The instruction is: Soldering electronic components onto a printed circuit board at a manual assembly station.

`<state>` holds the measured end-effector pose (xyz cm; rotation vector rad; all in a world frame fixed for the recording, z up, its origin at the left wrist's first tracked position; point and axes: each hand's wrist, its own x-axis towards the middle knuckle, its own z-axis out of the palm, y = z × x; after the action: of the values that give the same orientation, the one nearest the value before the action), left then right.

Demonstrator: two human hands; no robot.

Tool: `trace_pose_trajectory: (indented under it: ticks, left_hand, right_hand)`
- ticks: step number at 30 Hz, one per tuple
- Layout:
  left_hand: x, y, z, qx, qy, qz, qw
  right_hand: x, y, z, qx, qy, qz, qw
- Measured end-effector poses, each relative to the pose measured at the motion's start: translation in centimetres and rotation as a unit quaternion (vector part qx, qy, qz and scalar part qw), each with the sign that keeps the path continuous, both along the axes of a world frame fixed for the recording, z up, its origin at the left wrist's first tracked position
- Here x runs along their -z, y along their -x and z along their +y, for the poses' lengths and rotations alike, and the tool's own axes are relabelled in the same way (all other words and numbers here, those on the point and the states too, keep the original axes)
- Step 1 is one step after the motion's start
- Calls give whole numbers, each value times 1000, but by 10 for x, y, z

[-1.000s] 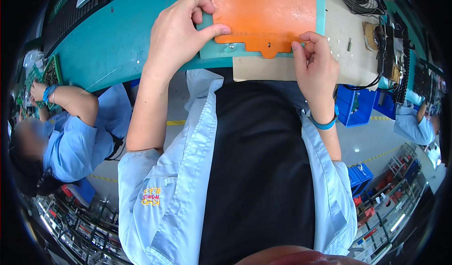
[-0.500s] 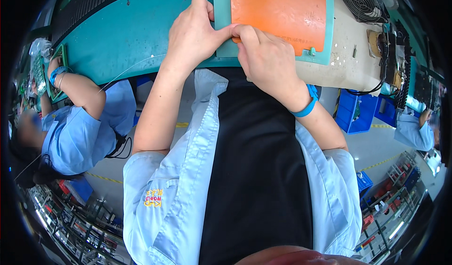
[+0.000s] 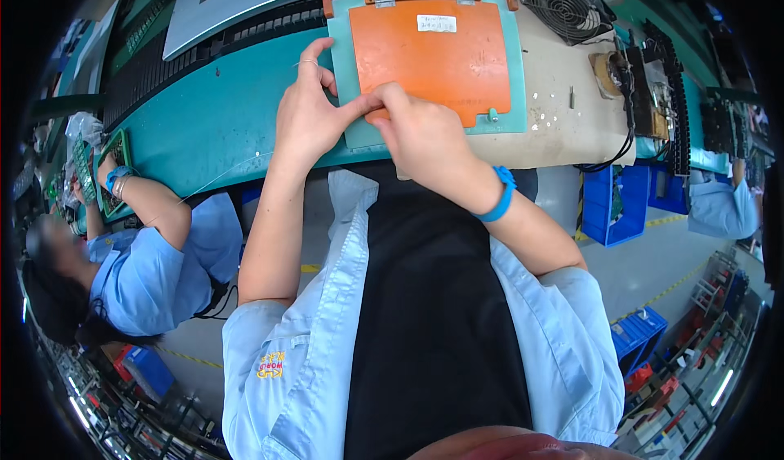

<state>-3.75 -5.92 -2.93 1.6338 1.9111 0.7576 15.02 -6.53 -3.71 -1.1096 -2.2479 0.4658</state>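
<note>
Both hands are meeting at the 7 o'clock corner of the orange pad (image 3: 433, 55), lying in its teal tray (image 3: 514, 76) on the counter (image 3: 563, 133). The left hand (image 3: 306, 117) is steadying the tray's edge while the right hand (image 3: 420, 133) is pinching the pad's corner, probably to seat it.

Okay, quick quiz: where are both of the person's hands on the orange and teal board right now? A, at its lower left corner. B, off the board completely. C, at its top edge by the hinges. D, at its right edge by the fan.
A: the left hand and right hand meet at the lower left corner of the orange and teal board, away from the fan.
</note>
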Motion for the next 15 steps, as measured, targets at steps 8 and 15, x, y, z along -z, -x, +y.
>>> trace_pose_trajectory:
  ticks: [8,15]
  left_hand:
    - [-1,18,-5,14,-62,-36,997]
    - [-7,11,5,-39,40,-71,996]
  right_hand:
    - [-6,-87,18,156,46,100,982]
    - [-10,-94,22,209,57,-24,976]
